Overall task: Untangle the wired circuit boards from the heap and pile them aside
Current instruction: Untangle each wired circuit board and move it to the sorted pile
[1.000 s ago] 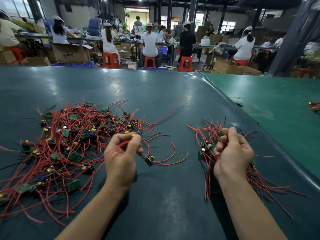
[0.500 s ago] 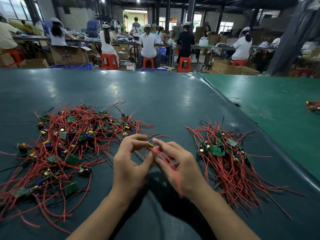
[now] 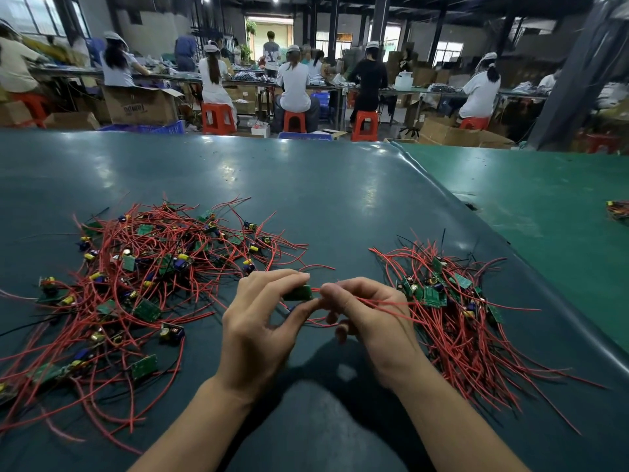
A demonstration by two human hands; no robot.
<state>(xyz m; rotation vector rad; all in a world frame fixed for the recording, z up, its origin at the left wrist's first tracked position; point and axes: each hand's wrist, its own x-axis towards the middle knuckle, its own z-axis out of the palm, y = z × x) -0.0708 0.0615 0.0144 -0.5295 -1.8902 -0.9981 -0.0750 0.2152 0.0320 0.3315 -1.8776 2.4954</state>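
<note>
- One circuit board [image 3: 299,293] is pinched in the left hand [image 3: 262,332], between heap [image 3: 143,277] and sorted pile [image 3: 449,311].
- Its red wires [image 3: 381,303] are gripped by the right hand [image 3: 371,318].
- Next, transfer rightward onto the pile is judged necessary.

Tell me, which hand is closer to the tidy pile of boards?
Right. The right hand sits just beside the sorted pile, holding red wires that run toward it. The left hand is farther, past the right hand.
</note>
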